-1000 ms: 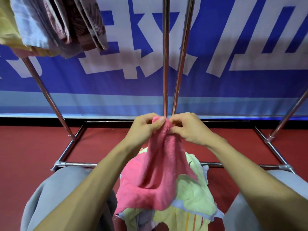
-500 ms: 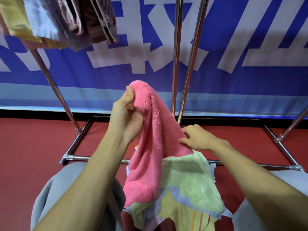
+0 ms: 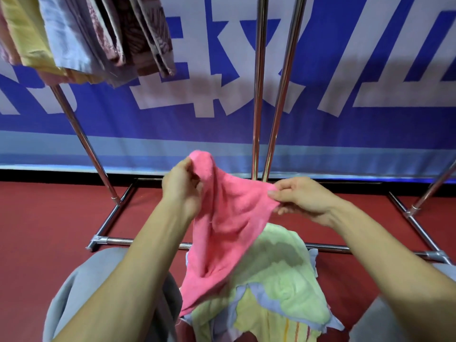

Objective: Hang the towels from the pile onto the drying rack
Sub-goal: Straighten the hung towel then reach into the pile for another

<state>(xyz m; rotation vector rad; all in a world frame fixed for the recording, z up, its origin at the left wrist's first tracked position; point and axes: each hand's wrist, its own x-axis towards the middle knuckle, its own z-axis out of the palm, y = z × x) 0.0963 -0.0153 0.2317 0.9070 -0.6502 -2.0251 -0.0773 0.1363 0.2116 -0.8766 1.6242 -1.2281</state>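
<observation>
Head view: the only camera, looking down past both forearms toward the foot of the rack.
Pink towel (image 3: 229, 218): held up between the two hands, with its lower end lying on the pile (image 3: 278, 287).
Left grip (image 3: 181, 191): the higher one, fingers curled round a bunched upper corner of the pink towel.
Right grip (image 3: 298, 198): lower, thumb and fingers pinching the towel's edge on the right side.
Pile: green and striped towels between the person's knees; what it rests on is hidden.
Drying rack (image 3: 256, 95): two chrome poles stand just behind the pink towel. The hung towels (image 3: 98, 38) crowd the upper left, and the top bars are out of frame.
Step in hand: probably opening the towel out before hanging it.
Doing it well: find a true corner with the right grip, then draw both apart until the top edge is taut.
Lift: raise it clear of the pile first, or the green towel may drag along.
Placement: likely a free stretch of bar to the right of the hung towels, draped evenly on both sides.
</observation>
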